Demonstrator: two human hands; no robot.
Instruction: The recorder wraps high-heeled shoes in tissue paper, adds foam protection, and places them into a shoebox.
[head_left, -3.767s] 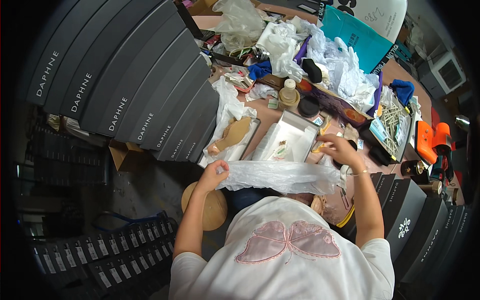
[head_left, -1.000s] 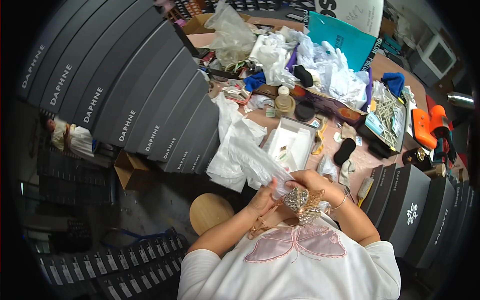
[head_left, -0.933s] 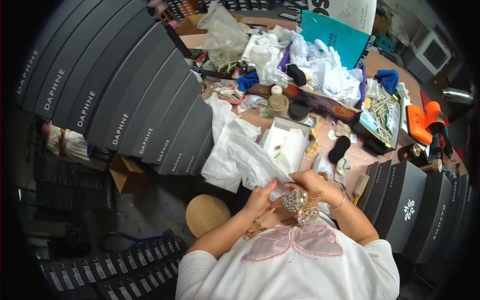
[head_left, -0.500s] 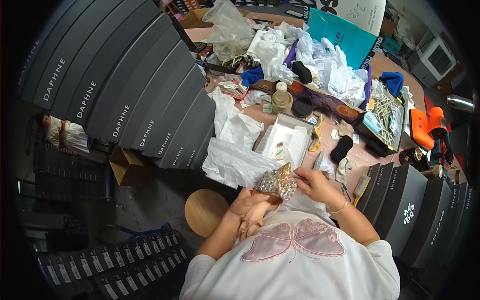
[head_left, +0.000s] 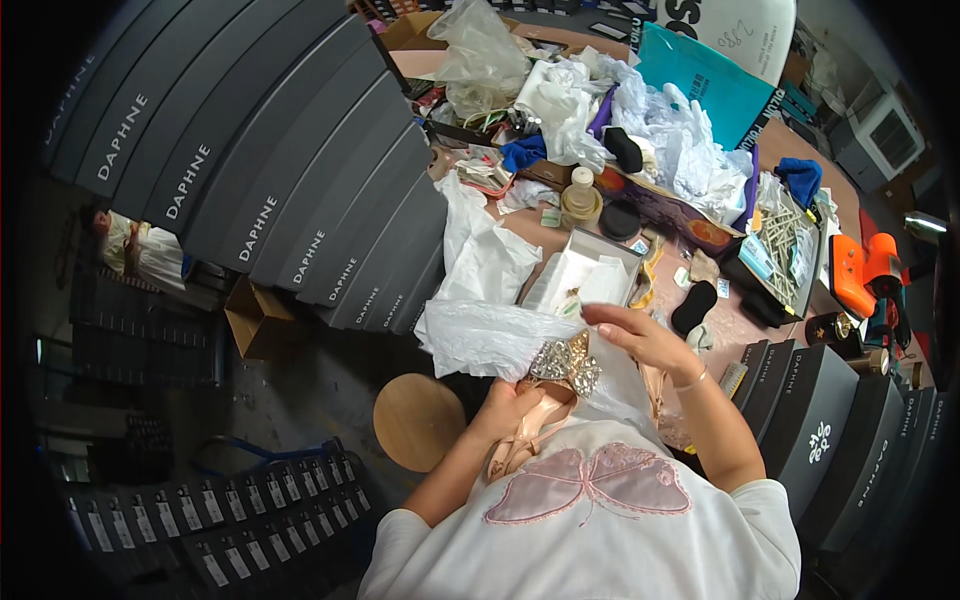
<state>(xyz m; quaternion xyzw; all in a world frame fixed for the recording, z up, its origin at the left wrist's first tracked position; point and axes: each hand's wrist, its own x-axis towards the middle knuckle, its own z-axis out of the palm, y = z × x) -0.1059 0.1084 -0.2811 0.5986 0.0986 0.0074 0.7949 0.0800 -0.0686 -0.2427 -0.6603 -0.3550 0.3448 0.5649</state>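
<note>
My left hand (head_left: 508, 408) is closed round the side of a beige strappy shoe (head_left: 545, 412), held close to my shirt. Its toe carries a large cluster of silver and gold rhinestones and points away from me. Just past the toe, my right hand (head_left: 640, 335) is raised with its fingers stretched out and apart, holding nothing. Beneath it a second beige shoe (head_left: 653, 388) shows in part, mostly hidden by my wrist. White tissue paper (head_left: 490, 340) lies left of the toe. A shallow white box (head_left: 615, 255) with a small gold-coloured item inside sits beyond my right hand.
Tall stacks of dark shoe boxes (head_left: 250, 190) rise on the left, with more boxes (head_left: 800, 410) at the right. Across the back stand a bottle (head_left: 580, 195), a box of white gloves (head_left: 680, 150), a tray of swabs (head_left: 780, 250) and an orange tool (head_left: 850, 265). A person (head_left: 145, 245) sits far left.
My right hand has let go of the rhinestone toe and lifted away from it, its fingers now extended. My left hand still grips the shoe. The view has shifted slightly.
</note>
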